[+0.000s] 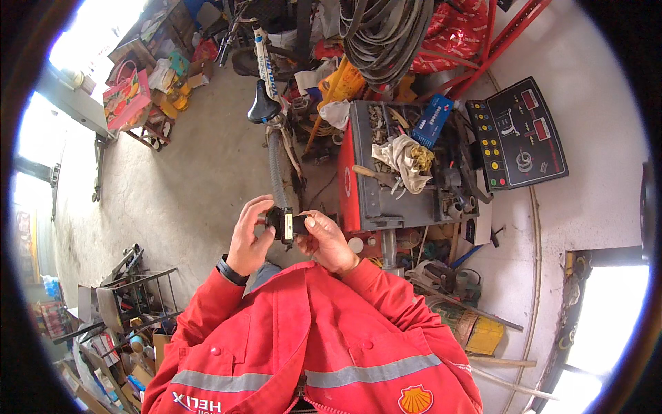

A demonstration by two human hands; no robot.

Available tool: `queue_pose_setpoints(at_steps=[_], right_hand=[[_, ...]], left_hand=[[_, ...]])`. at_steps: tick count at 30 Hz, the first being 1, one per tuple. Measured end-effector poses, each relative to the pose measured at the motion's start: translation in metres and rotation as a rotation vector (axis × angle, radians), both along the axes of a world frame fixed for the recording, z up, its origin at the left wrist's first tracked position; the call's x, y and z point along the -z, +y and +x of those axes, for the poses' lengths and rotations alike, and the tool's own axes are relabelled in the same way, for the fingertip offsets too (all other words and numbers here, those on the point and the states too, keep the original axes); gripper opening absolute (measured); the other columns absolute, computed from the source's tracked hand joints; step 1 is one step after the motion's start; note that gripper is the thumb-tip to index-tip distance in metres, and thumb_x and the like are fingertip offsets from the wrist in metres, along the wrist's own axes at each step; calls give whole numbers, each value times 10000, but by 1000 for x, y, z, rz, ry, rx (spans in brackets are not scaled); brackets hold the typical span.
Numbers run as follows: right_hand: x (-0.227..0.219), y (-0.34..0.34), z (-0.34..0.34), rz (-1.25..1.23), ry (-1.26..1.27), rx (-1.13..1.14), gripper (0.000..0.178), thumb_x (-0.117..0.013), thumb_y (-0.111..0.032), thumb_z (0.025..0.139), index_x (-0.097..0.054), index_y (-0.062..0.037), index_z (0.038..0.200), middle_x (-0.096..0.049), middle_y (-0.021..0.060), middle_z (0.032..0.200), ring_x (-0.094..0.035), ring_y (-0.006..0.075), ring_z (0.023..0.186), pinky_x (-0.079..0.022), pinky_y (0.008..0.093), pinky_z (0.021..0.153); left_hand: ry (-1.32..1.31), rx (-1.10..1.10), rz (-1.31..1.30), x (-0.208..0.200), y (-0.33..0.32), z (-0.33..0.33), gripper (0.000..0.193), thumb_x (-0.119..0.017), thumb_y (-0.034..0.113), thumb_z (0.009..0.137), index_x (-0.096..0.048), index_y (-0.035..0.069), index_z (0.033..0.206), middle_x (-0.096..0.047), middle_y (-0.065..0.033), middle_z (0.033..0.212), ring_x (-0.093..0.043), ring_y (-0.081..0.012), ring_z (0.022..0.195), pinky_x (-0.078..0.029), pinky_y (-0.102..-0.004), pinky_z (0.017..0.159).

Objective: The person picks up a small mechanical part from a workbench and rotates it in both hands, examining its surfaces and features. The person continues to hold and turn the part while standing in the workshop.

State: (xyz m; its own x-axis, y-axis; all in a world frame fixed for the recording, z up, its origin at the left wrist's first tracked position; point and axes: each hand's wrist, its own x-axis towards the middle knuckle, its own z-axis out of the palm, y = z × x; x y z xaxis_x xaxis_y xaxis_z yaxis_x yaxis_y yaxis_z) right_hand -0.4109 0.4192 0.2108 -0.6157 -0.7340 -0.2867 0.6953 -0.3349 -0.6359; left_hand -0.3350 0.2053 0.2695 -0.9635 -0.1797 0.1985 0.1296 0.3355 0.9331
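Note:
In front of my chest I hold a small black device with a pale strip along one side; its exact kind is not clear. My left hand grips its left side, thumb below and fingers curled over the top. My right hand pinches its right side between thumb and fingers, partly hiding that end. Both arms are in red sleeves, and a black band circles my left wrist. Just beyond the device is the tyre of a white bicycle with a black saddle.
Right of my hands stands a red-sided cabinet, its dark top bearing a crumpled cloth, a brush and a blue box. A black control panel is by the wall. Metal frames and clutter lie at the left. Coiled belts hang ahead.

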Motion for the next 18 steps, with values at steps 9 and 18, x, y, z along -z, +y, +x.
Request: queue_pose_setpoints(at_steps=[9, 18], right_hand=[[-4, -8, 6, 116, 482, 173, 552, -842, -148, 1009, -537, 8, 1443, -711, 62, 1208, -673, 128, 1047, -577, 322, 894], [-23, -1, 0, 406, 958, 234, 618, -959, -105, 837, -637, -28, 1359, -707, 98, 1154, -694, 197, 1041, -566, 342, 907]], left_hand=[[76, 48, -366, -15, -4, -5, 479, -843, 95, 865, -682, 34, 1312, -631, -188, 1444, -598, -397, 1323, -481, -483, 1137], [4, -31, -267, -10, -1, -6, 350, -863, 84, 891, -714, -3, 1195, -706, -139, 1124, -706, -273, 977, -583, -378, 879]])
